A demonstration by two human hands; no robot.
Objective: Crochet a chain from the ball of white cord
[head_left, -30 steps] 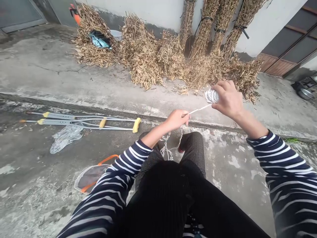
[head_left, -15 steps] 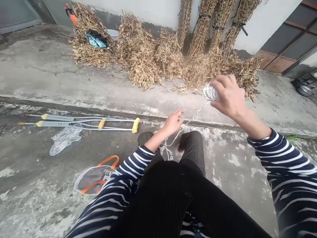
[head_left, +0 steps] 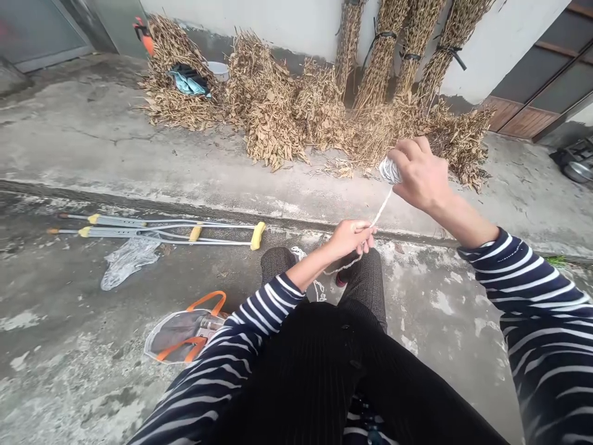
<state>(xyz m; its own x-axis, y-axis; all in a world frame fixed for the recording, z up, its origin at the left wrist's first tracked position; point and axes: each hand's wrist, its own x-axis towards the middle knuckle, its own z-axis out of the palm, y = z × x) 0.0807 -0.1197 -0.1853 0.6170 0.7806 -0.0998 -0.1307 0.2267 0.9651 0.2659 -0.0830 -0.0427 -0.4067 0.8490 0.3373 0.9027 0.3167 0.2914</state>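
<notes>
In my right hand (head_left: 420, 176), raised at the right of the middle, is a wound ball of white cord (head_left: 389, 170), with the fingers wrapped over its side. A strand of cord (head_left: 382, 206) runs down from the ball to my left hand (head_left: 351, 240). The left fingers are pinched together around that strand, above my knees. Past the left hand the cord sags over my right leg. More loose cord (head_left: 319, 290) hangs in loops between my legs, partly hidden by my left forearm.
A pair of crutches (head_left: 217, 241) and a crumpled clear plastic bag (head_left: 130, 262) lie on the ground at left. Nearer is a mesh bag with orange handles (head_left: 173, 334). A low step edge (head_left: 222, 211) crosses ahead. Dried plant bundles (head_left: 273, 117) line the wall.
My left hand has moved right and closed on the cord; before, it was open and apart from it. My right hand, still holding the ball, has shifted slightly left.
</notes>
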